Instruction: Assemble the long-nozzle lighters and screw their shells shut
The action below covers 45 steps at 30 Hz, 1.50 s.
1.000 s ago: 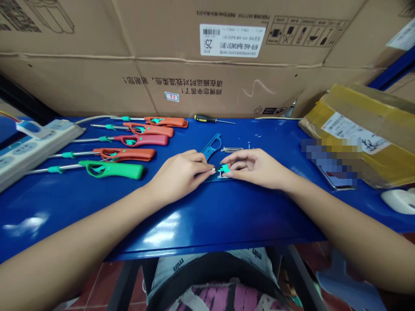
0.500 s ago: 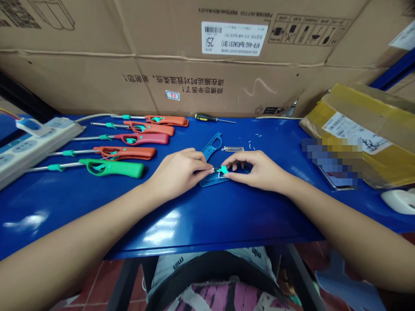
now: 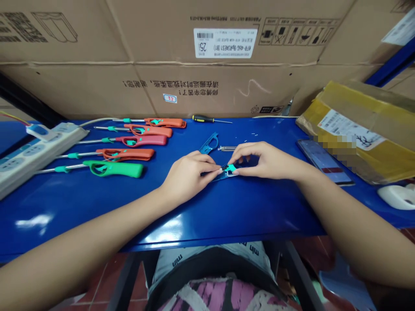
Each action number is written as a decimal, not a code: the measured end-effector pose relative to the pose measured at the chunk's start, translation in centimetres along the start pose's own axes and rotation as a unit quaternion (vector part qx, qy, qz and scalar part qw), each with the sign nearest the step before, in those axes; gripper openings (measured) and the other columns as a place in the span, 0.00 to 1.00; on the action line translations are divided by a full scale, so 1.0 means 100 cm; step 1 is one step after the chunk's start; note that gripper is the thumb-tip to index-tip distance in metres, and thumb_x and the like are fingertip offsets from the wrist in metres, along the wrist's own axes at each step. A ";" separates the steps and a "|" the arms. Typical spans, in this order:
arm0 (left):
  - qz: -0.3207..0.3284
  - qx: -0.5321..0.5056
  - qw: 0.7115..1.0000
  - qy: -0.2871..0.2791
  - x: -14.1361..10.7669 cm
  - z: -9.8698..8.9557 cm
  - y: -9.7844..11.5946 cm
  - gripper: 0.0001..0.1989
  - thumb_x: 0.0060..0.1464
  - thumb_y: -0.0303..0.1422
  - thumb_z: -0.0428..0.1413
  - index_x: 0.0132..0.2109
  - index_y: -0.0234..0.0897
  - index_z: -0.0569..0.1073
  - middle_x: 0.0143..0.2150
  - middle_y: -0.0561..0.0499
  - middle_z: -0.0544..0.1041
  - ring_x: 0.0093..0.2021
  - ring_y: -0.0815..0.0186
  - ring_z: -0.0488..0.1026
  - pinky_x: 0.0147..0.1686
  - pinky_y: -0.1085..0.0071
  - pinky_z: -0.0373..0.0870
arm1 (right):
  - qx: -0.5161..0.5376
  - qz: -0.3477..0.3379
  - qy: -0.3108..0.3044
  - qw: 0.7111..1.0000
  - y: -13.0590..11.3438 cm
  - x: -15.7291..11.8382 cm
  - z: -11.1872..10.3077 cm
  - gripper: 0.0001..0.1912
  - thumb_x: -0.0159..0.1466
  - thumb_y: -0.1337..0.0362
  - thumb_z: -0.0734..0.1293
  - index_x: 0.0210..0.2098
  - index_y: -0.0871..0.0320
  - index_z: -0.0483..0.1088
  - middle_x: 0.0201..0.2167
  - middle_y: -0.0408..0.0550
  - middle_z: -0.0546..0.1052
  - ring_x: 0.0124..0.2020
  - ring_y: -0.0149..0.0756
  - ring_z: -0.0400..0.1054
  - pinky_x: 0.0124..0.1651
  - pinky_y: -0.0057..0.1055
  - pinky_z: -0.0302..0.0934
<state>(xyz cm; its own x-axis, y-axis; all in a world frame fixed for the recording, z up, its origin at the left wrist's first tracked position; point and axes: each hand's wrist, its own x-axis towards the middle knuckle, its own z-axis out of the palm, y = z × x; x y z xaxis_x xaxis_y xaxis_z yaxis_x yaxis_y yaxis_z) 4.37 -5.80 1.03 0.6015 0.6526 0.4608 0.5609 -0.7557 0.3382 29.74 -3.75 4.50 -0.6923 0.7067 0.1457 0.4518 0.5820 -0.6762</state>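
In the head view, my left hand [image 3: 193,176] is closed in a pinch on a small dark part [image 3: 224,167] at its fingertips. My right hand [image 3: 264,160] grips a small green lighter trigger [image 3: 232,169] between thumb and fingers. The dark part and the trigger meet or nearly touch; fingers hide the join. Beneath both hands a blue lighter shell half [image 3: 217,177] is mostly covered. Behind my left hand lies another blue shell piece [image 3: 210,144] with a finger loop. A clear, narrow lighter tank [image 3: 227,148] rests beyond my right fingers.
Several long-necked lighters, a green one [image 3: 113,169] nearest, lie in a row at left beside a white power strip [image 3: 35,151]. At the back are a screwdriver [image 3: 203,119] and tiny white bits [image 3: 254,134]. A phone [image 3: 324,162], taped carton [image 3: 356,129] and white mouse-like object [image 3: 397,197] are at right.
Both hands have shifted slightly to the right with the dark part and green trigger still pinched. The camera view has also moved a little.
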 end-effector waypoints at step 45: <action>0.058 0.188 0.978 -0.064 -0.007 -0.005 -0.001 0.18 0.71 0.35 0.48 0.46 0.40 0.83 0.40 0.48 0.80 0.37 0.62 0.75 0.34 0.68 0.71 | -0.034 -0.015 -0.004 0.999 0.012 0.004 0.014 0.12 0.66 0.63 0.69 0.47 0.60 0.80 0.43 0.52 0.82 0.43 0.38 0.75 0.49 0.36 0.67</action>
<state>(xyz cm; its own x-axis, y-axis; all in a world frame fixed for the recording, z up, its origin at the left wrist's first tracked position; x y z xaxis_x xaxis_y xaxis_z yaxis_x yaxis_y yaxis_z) 3.64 -6.21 1.06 0.7269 0.5831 0.3627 0.6394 -0.7674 -0.0477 29.22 -3.28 2.77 -0.7107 0.6852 0.1594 0.4680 0.6297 -0.6201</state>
